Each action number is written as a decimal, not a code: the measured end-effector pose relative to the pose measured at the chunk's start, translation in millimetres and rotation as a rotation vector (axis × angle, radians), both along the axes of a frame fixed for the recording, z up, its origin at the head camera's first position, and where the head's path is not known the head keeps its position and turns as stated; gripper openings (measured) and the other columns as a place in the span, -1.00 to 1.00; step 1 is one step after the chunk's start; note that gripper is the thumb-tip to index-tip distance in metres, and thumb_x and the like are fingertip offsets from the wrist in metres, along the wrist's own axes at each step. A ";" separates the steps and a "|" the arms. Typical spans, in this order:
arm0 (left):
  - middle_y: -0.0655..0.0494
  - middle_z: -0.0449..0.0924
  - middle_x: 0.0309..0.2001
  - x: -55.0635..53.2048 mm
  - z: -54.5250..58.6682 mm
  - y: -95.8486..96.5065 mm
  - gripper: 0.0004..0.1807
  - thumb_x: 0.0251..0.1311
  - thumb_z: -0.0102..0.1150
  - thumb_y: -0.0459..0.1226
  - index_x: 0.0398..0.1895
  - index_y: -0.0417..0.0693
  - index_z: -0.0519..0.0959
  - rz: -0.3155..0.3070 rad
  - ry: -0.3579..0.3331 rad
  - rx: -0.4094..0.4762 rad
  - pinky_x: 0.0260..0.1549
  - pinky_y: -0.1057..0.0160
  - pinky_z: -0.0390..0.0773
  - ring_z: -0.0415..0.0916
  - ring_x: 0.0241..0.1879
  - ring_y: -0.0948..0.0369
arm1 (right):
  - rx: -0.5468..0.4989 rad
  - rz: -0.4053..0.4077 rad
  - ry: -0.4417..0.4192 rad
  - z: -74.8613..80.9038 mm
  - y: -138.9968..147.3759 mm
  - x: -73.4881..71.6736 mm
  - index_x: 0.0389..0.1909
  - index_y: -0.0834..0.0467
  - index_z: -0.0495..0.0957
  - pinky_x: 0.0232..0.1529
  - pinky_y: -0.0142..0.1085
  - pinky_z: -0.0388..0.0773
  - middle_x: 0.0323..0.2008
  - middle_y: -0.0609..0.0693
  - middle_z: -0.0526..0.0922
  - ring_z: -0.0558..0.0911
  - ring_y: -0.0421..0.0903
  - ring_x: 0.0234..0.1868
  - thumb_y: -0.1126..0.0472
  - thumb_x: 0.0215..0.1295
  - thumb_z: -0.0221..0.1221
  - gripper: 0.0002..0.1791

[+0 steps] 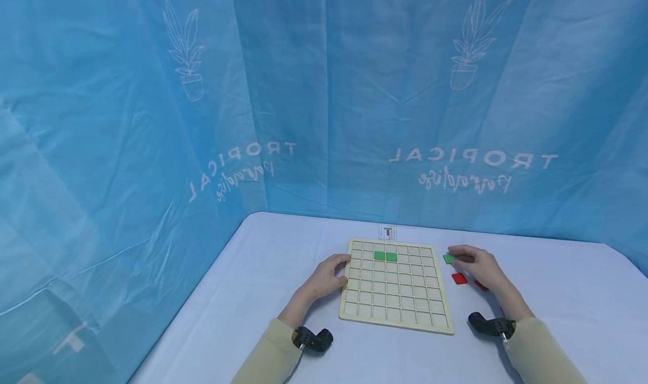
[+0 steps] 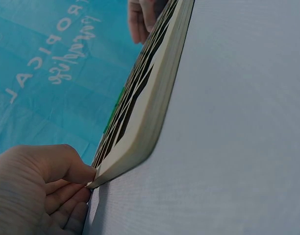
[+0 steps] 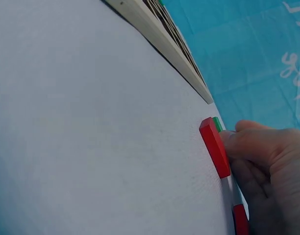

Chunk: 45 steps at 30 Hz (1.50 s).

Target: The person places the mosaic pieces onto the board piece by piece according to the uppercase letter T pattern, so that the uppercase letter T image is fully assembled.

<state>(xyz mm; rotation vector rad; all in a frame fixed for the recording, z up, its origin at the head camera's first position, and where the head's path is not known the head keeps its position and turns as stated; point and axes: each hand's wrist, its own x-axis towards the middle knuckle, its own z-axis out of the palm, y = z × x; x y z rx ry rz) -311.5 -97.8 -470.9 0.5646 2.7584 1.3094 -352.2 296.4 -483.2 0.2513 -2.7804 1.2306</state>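
Note:
A pale wooden grid board (image 1: pixel 395 326) lies flat on the table, with two green square tiles (image 1: pixel 391 257) side by side in its second row from the far edge. At the board's left edge, my left hand (image 1: pixel 324 277) rests its thumb and fingertips, spread apart along the rim. My right hand (image 1: pixel 476 263), to the right of the board, pinches a loose green tile (image 1: pixel 448 258) between thumb and fingers. Just below that hand lies a red tile (image 1: pixel 459 279). Another red tile (image 1: pixel 481 286) is partly hidden beneath the right wrist.
Behind the board lies a small printed card (image 1: pixel 388 233) showing a grid with green and red squares. White cloth (image 1: pixel 283 249) covers the table. A blue printed curtain (image 1: pixel 354 120) hangs along the back and left sides.

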 end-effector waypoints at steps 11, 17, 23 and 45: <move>-0.08 0.30 0.29 1.3 -2.1 -0.7 -0.36 0.05 0.11 -0.42 0.30 -0.24 0.32 -0.006 -0.014 -0.002 0.28 0.07 0.24 0.19 0.31 0.02 | 0.007 -0.055 0.052 8.0 0.0 3.7 0.11 0.25 0.51 0.04 0.05 0.51 0.03 0.23 0.56 0.52 0.17 0.05 0.11 0.24 0.22 -0.54; -0.08 0.30 0.29 0.4 -1.8 -1.5 -0.36 0.06 0.10 -0.43 0.30 -0.24 0.31 0.002 -0.002 0.003 0.28 0.10 0.24 0.20 0.31 0.03 | -0.017 -0.033 0.112 19.7 2.9 -14.7 0.11 0.18 0.53 -0.13 -0.04 0.61 0.00 0.13 0.60 0.54 0.12 0.03 -0.07 0.17 0.26 -0.44; -0.08 0.29 0.30 0.4 -0.3 -1.2 -0.36 0.06 0.11 -0.43 0.30 -0.24 0.31 0.000 -0.003 0.017 0.28 0.11 0.24 0.19 0.31 0.04 | -0.010 0.029 0.171 -1.4 9.7 -49.1 0.11 0.08 0.54 -0.10 -0.01 0.59 -0.02 0.06 0.61 0.55 0.10 0.03 -0.16 0.15 0.24 -0.43; -0.07 0.29 0.29 0.3 -0.7 1.1 -0.36 0.05 0.11 -0.43 0.30 -0.23 0.32 -0.003 0.000 0.010 0.28 0.09 0.23 0.19 0.32 0.03 | -0.136 0.163 0.099 46.8 -89.2 -6.7 0.08 0.22 0.54 0.03 -0.04 0.54 -0.01 0.16 0.60 0.53 0.15 0.06 0.15 0.21 0.26 -0.57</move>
